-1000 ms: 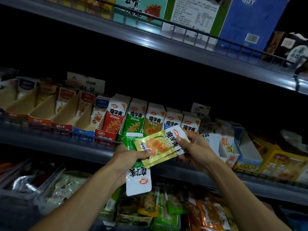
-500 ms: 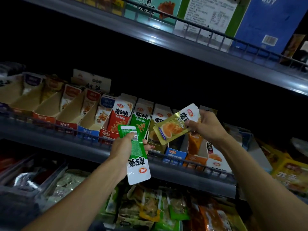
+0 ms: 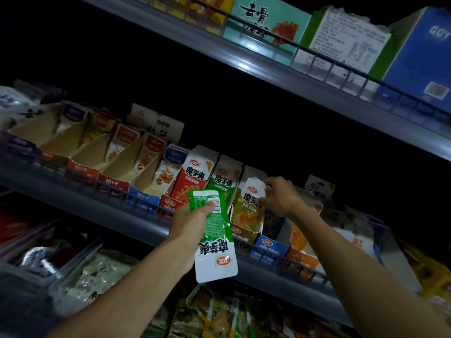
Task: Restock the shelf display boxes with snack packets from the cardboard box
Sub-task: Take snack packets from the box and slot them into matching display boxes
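Head view, looking up at a dim metal middle shelf with a wire front rail. Left hand closed around the upper end of a long green and white foil snack packet, held upside down and upright in front of the shelf edge, printed end hanging low. Right hand raised at the yellow-green cardboard display box, fingers curled on the white top of a yellow snack packet standing in that box; pinching it, as far as visible. Red cardboard display box and green cardboard display box just beside on the left, both filled with upright packets. Further left, a row of half-empty tan cardboard display boxes with slanted sides. Blue cardboard display box and orange one under the right forearm. On the upper metal shelf, large cartons: teal, white with green edge, blue. Below, loose snack bags, blurred.
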Demonstrator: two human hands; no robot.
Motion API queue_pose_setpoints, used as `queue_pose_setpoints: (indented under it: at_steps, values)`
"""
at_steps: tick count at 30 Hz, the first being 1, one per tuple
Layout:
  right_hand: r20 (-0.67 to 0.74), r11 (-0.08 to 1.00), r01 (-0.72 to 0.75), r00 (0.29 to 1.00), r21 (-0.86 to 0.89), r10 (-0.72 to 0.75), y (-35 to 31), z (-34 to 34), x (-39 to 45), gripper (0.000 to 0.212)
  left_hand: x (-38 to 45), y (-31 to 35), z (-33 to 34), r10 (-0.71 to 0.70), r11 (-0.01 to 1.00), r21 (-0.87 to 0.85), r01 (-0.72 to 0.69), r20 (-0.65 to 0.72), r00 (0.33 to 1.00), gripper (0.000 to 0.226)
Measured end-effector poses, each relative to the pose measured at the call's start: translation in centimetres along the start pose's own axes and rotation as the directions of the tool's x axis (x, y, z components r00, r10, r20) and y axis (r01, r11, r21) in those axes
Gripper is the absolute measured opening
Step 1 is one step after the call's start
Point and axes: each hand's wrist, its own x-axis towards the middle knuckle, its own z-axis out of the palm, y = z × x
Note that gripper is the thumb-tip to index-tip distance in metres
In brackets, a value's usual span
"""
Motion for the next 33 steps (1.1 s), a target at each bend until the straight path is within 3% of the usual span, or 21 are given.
queue_pose_setpoints:
  at_steps: [2, 8, 15, 23, 26, 27, 29, 31, 33]
  values:
    - [-0.027, 1.000, 0.008, 1.000, -0.006, -0.008, 0.0, -0.2, 0.0, 0.034, 0.3, -0.3, -0.5, 0.015, 1.000, -0.002, -0.015, -0.001, 1.000, 0.007]
    - [-0.139, 0.995, 0.055, 0.988, -0.078, -0.066, -0.7, -0.7, -0.6, 0.033, 0.7, -1.0, -1.4, 0.002, 0.999, -0.045, -0.004, -0.036, 0.999, 0.005]
    - [-0.137, 0.982, 0.037, 0.989, -0.187, -0.063, -0.7, -0.1, -0.6, 0.061, 1.2, -1.1, -1.7, 0.010, 0.999, -0.052, -0.013, -0.060, 0.998, 0.007]
    - [-0.258, 0.992, -0.014, 0.966, -0.129, -0.020, -0.2, -0.3, -1.1, 0.052, 1.0, -0.8, -1.5, 0.032, 0.995, -0.095, -0.042, -0.103, 0.994, 0.013]
    - [-0.366, 0.993, 0.071, 0.930, 0.096, -0.031, -1.2, -0.9, -2.6, 0.033, 0.8, -0.5, -1.5, 0.017, 0.987, -0.155, -0.034, -0.112, 0.994, 0.011]
    - [-0.335, 0.964, 0.105, 0.942, 0.243, -0.018, -2.0, -1.3, -3.4, 0.027, 0.8, -0.3, -1.5, 0.016, 0.982, -0.184, -0.036, -0.110, 0.994, 0.010]
    - [-0.070, 0.839, 0.072, 0.997, 0.539, -0.041, -3.8, -2.1, -5.4, 0.022, 0.5, 0.1, -1.6, 0.010, 0.966, -0.258, -0.033, -0.090, 0.996, 0.012]
    - [0.266, 0.717, -0.079, 0.952, 0.693, -0.152, -5.1, -2.3, -7.3, 0.028, 0.1, 0.3, -1.7, 0.000, 0.944, -0.330, -0.020, -0.062, 0.998, 0.019]
    - [0.419, 0.632, -0.205, 0.883, 0.748, -0.210, -5.4, -1.9, -8.5, 0.031, -0.1, 0.4, -1.9, 0.008, 0.944, -0.330, -0.018, -0.029, 1.000, 0.022]
